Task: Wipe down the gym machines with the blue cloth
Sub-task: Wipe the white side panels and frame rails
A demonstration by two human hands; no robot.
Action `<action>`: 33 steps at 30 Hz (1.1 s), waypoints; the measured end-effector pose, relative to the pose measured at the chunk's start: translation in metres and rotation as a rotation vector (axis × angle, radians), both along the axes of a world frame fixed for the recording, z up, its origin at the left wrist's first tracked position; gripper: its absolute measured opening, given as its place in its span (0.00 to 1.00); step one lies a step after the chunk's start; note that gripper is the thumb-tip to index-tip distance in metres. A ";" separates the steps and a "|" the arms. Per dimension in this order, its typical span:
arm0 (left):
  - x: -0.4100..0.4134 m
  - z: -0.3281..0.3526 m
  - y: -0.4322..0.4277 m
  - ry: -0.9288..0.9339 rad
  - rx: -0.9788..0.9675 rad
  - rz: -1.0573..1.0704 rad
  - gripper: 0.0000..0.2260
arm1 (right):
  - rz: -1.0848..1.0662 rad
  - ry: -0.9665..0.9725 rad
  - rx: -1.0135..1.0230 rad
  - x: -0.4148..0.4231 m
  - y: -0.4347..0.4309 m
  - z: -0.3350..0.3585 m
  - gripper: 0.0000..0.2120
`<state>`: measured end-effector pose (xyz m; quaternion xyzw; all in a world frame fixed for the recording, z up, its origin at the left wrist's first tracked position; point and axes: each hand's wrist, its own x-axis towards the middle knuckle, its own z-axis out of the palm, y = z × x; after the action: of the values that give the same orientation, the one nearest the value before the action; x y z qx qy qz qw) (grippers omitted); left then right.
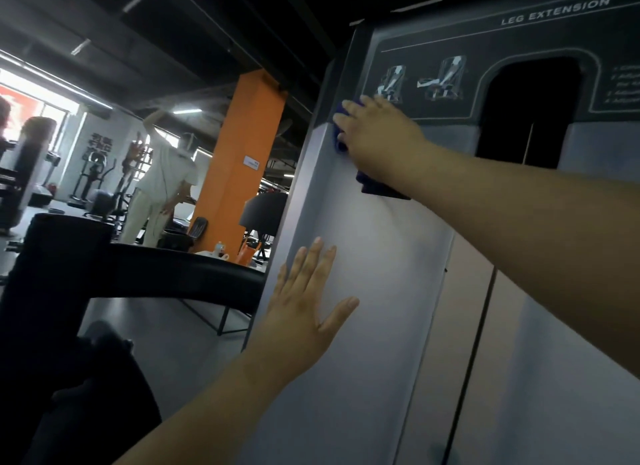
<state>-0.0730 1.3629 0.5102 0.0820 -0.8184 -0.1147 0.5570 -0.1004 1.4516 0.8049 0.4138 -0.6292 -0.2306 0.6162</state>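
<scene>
Bare surface lies open between your left hand (304, 309), flat on the tall grey metal shroud (374, 343) of the leg-extension machine, and your right hand (377, 129), pressing the crumpled blue cloth (372, 184) near its upper left corner. Left of the shroud's edge, a thick black padded post (52, 274) and a curved black frame bar (180, 274) crowd the gap. An arched dark opening (530, 111) breaks the surface at upper right.

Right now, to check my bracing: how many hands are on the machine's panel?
2: left hand flat on the grey panel, low; right hand presses the blue cloth on it higher up.
</scene>
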 end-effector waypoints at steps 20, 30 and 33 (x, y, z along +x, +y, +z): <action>0.000 -0.015 -0.010 0.013 -0.066 -0.005 0.35 | 0.201 0.024 0.198 -0.002 -0.036 -0.066 0.25; 0.002 -0.031 -0.021 0.000 -0.125 0.021 0.35 | 0.258 0.003 0.202 -0.010 -0.028 -0.076 0.29; 0.001 -0.031 -0.021 0.008 -0.123 0.019 0.35 | 0.261 -0.043 0.261 -0.010 -0.025 -0.090 0.34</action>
<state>-0.0723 1.3417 0.4793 0.0552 -0.8210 -0.0592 0.5652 -0.1102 1.4262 0.7148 0.5734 -0.5479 -0.2194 0.5682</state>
